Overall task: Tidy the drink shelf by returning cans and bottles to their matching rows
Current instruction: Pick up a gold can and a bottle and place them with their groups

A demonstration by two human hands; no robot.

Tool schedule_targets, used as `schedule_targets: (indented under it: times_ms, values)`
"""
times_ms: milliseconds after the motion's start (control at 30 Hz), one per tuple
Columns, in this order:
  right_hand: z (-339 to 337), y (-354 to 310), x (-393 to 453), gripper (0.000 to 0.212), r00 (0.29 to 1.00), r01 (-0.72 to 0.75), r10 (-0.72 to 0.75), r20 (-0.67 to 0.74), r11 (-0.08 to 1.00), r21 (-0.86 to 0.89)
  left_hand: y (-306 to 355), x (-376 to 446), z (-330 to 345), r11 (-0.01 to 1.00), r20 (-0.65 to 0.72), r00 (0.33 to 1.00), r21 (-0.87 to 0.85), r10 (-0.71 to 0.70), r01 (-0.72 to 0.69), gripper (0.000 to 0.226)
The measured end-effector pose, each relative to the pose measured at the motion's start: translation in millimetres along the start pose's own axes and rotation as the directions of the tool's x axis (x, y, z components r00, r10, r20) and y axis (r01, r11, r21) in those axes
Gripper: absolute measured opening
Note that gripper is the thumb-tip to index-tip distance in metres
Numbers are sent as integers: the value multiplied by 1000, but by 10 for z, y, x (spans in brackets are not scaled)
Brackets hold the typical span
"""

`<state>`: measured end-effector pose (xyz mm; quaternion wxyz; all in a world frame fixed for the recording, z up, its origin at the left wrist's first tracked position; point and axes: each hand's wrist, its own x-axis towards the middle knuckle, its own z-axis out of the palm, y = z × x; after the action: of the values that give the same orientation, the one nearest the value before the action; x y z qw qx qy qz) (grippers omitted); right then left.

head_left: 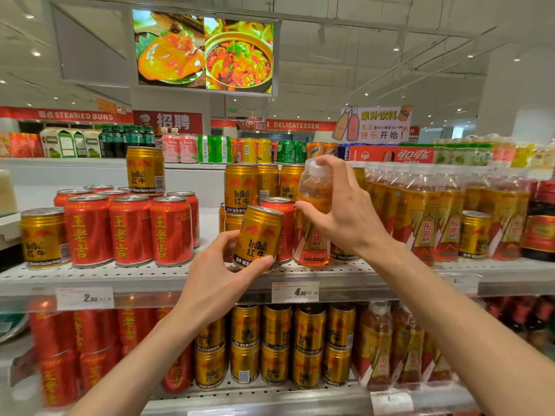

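My left hand (220, 270) grips a gold Red Bull can (258, 235), tilted, just above the front edge of the upper shelf (120, 276). My right hand (342, 211) holds an amber drink bottle (313, 205) with a clear cap, upright, in front of a red can (282, 223). Red cans (129, 229) fill the left row. One gold can (44, 237) stands at their left end and another (145, 170) sits on top of them. Gold cans (255, 183) are stacked at the centre back. Matching amber bottles (435, 211) line the right, with a gold can (474, 235) among them.
Dark bottles (540, 220) stand at the far right of the upper shelf. The lower shelf holds red cans (90, 340), stacked gold cans (276, 346) and amber bottles (399, 346). Price tags (85, 298) hang on the shelf edge. More drinks line a top ledge (240, 150).
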<state>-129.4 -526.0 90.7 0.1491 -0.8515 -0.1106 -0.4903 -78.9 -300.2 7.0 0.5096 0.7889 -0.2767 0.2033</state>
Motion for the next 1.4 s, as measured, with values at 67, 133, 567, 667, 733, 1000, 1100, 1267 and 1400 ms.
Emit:
schedule_targets:
  times_ms: [67, 133, 567, 667, 733, 1000, 1100, 1267, 1400]
  values:
    - [-52, 3, -20, 70, 999, -32, 34, -24, 997, 65, 44, -30, 51, 1000, -14, 1000, -4, -8, 8, 69]
    - [-152, 15, -28, 71, 996, -66, 73, -50, 989, 132, 98, -48, 116, 1000, -26, 1000, 3, -11, 11, 57]
    - [-731, 507, -573, 78, 977, -208, 193, 91, 957, 202, 357, -24, 914, 979, -87, 991, 183, 103, -86, 90]
    - [-726, 590, -685, 77, 971, -226, 205, 121, 954, 197, 318, 24, 1000, 939, -116, 975, 313, 188, -143, 97]
    - [-704, 633, -733, 77, 968, -236, 212, 133, 950, 203, 289, 51, 1031, 900, -114, 968, 406, 225, -162, 100]
    - [-618, 692, -782, 78, 959, -265, 233, 163, 940, 215, 324, 131, 675, 852, 127, 934, 383, 334, -357, 88]
    - [-599, 685, -779, 77, 959, -262, 226, 173, 938, 228, 384, 210, 664, 842, 189, 930, 398, 315, -366, 86]
    - [-601, 699, -779, 76, 955, -270, 229, 191, 935, 231, 428, 314, 703, 829, 203, 942, 451, 266, -331, 86]
    - [-592, 693, -790, 74, 951, -274, 226, 212, 933, 233, 447, 354, 747, 811, 187, 957, 510, 221, -287, 86]
